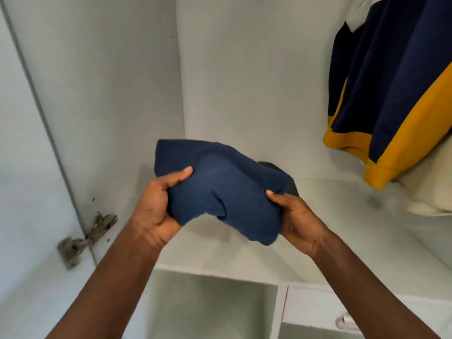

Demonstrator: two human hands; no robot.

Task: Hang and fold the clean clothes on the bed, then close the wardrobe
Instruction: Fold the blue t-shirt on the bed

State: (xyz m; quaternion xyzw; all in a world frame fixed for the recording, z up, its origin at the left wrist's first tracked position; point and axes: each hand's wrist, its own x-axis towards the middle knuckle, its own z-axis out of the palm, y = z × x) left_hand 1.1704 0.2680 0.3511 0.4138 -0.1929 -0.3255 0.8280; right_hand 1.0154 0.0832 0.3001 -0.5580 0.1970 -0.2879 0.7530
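Note:
A folded dark blue garment [220, 187] is held in the air inside the open wardrobe, above its white shelf [342, 231]. My left hand [156, 209] grips the garment's left end, thumb on top. Its right end is gripped by my right hand [298, 218], also with the thumb on top. A small dark object [292, 185] shows just behind the garment on the shelf; most of it is hidden.
A navy and yellow top [391, 94] hangs at the upper right over a cream fabric pile [428, 192] on the shelf. The wardrobe door with its metal hinge [85, 238] stands at the left. Below the shelf are an open cubby [208, 304] and a drawer [325, 311].

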